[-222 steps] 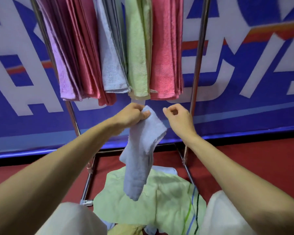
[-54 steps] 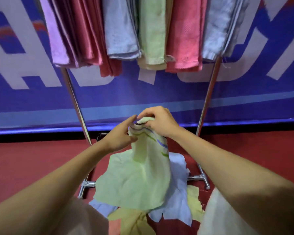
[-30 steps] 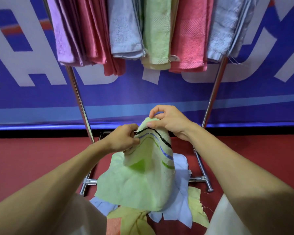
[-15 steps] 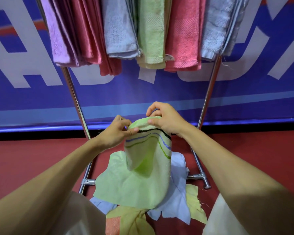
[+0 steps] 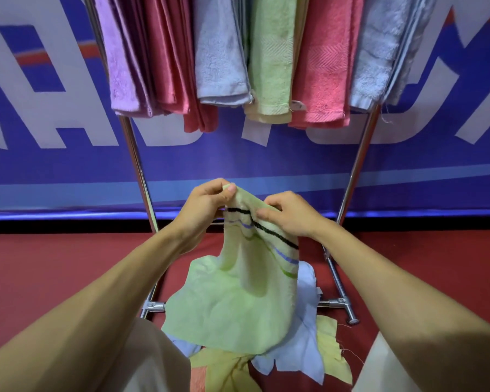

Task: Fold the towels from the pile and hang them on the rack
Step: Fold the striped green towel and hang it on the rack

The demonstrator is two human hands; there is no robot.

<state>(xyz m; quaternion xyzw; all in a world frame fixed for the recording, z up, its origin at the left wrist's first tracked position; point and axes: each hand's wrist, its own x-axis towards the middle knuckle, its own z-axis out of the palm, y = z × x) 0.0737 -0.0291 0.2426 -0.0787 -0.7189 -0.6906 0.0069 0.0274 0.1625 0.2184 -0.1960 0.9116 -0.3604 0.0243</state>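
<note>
In the head view, the left hand (image 5: 203, 206) pinched the top edge of a pale green cloth towel with black, blue and green stripes (image 5: 238, 301), thumb pressed over the hem. The right hand (image 5: 290, 215) grasped the same edge just to the right, its fingers curled onto the fabric beside the black stripe. Between the two hands the edge bunched into a short ridge. The rest of the striped towel hung down slack, and its lower part spread over the pile on the near floor.

That pile held a pale blue rag with ragged edges (image 5: 306, 335), a yellow cloth (image 5: 331, 349) at the near right and an orange piece (image 5: 198, 380) at the near edge (only a corner of it showed).

Farther off stood the shiny metal rack (image 5: 136, 165), its two slanted poles rising on either side of the hands. Folded towels hung from its top, from left to right: a lilac towel (image 5: 119, 52), a rose-red towel (image 5: 167, 52), a pale blue towel (image 5: 221, 52), a light green towel (image 5: 270, 52), a coral pink towel (image 5: 323, 66) and a grey-blue towel (image 5: 376, 52). They hung pressed together, side by side.

Behind the rack hung a blue banner with large white letters (image 5: 40, 165), above a dark red floor (image 5: 40, 278).
</note>
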